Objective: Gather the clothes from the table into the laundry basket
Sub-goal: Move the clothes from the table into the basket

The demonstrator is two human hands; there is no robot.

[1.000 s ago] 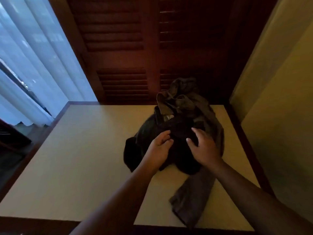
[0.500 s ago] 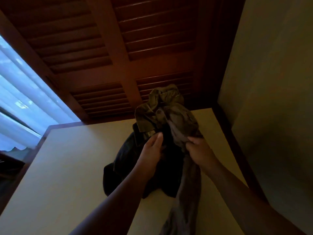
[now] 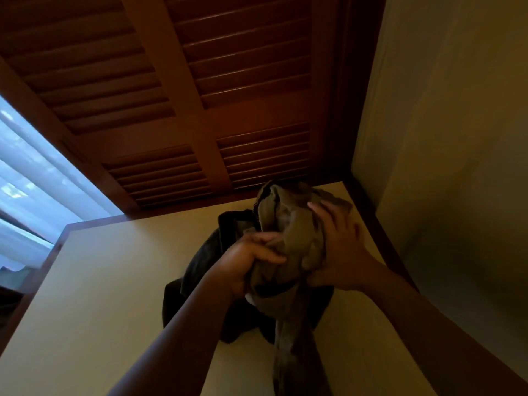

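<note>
— Clamped round a soft, crumpled olive garment (image 3: 291, 232): left hand (image 3: 251, 264) and right hand (image 3: 340, 252), above the table (image 3: 100, 281).
— Long axis?
— Vertical; its limp tail hangs toward the table, over dark clothes (image 3: 200, 270).

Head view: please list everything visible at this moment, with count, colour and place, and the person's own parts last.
olive garment: one, olive-brown, lifted above the table between both hands, one length hanging down.
dark clothes: one heap, near black, piece count unclear, on the table under the olive garment.
table: one, cream top with dark wood edge, lower view.
louvred shutters: several panels, red-brown wood, behind the table.
curtain: one, white, far left.
wall: one, yellowish, right.
left hand: one, grips the olive garment's left side.
right hand: one, cups its right side.
</note>
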